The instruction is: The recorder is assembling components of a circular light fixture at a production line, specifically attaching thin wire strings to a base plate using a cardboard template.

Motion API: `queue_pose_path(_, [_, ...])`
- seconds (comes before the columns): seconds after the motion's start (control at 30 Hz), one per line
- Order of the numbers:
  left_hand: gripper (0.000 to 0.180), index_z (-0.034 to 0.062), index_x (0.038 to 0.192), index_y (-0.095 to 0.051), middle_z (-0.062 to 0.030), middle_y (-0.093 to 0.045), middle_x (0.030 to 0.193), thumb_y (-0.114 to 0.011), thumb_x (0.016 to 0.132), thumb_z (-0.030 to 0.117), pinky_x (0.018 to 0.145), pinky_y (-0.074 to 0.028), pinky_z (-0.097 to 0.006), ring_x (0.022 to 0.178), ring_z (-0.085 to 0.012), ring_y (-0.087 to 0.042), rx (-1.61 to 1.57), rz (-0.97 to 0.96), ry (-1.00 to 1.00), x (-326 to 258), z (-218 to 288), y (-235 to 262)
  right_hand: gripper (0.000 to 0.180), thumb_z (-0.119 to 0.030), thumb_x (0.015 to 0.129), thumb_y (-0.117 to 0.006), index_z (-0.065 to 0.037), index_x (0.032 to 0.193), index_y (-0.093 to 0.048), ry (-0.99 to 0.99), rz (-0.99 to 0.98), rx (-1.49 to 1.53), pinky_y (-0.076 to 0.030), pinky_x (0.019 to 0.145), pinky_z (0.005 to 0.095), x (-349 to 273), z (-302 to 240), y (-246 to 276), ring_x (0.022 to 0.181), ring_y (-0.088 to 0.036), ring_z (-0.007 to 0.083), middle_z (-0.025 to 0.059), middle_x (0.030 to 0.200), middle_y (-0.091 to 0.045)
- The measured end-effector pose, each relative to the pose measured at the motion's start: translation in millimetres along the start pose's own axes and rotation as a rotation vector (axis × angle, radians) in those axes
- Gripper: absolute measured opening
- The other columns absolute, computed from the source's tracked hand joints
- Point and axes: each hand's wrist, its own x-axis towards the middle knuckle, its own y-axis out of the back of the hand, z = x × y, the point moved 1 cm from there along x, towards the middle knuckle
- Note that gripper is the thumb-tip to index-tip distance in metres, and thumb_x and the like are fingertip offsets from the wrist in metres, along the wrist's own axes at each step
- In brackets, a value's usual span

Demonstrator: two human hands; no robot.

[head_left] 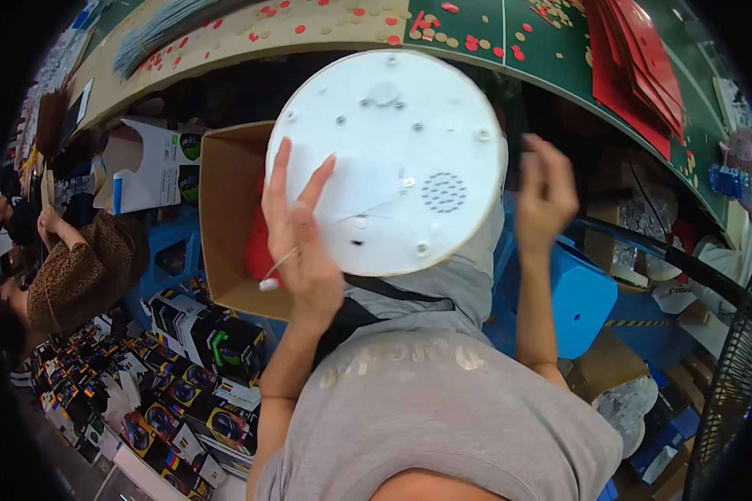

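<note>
A round white disc-shaped panel [376, 225] rests over my lap, its flat face turned up. Small metal screws or studs dot it, and a cluster of short dark slots lies on its right part. A thin cable runs from near its middle toward my left hand [305, 250], whose fingers are spread over the panel's left part. Beside that hand's wrist the cable ends in a small white connector [268, 285]. My right hand [545, 196] is off the panel's right edge, fingers loosely bent and apart, with nothing visible in them.
An open cardboard box [226, 217] stands left of the panel, and a blue plastic stool [568, 301] at the right. Ahead, a table holds red and gold discs and red sheets [635, 67]. Many printed boxes [159, 409] lie lower left; another person [83, 267] is at far left.
</note>
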Motion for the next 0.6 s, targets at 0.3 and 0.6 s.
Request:
queue_pose_path(0.3, [0.063,-0.0053,0.142,-0.055,-0.0225,-0.049,0.151,-0.025,0.113,0.041,0.117,-0.034,-0.042,0.138,-0.0324,-0.049,-0.392,-0.010,0.064,21,4,-21,0.074,-0.052,0.076,-0.078,-0.013,0.137,-0.065,0.619,-0.618,-0.192,-0.046,0.101,0.0450,-10,-101,27,0.130,-0.057,0.0308,0.0076,0.144,-0.061])
queue_pose_path(0.6, [0.076,-0.0106,0.134,-0.059,-0.0226,-0.065,0.133,-0.016,0.112,0.049,0.108,-0.048,-0.037,0.122,-0.0276,-0.064,-0.471,-0.029,0.008,47,-6,-33,0.075,-0.041,0.070,-0.083,-0.015,0.138,-0.064,0.587,-0.660,-0.212,-0.045,0.100,0.0446,-10,-110,32,0.132,-0.055,0.0287,0.0058,0.146,-0.059])
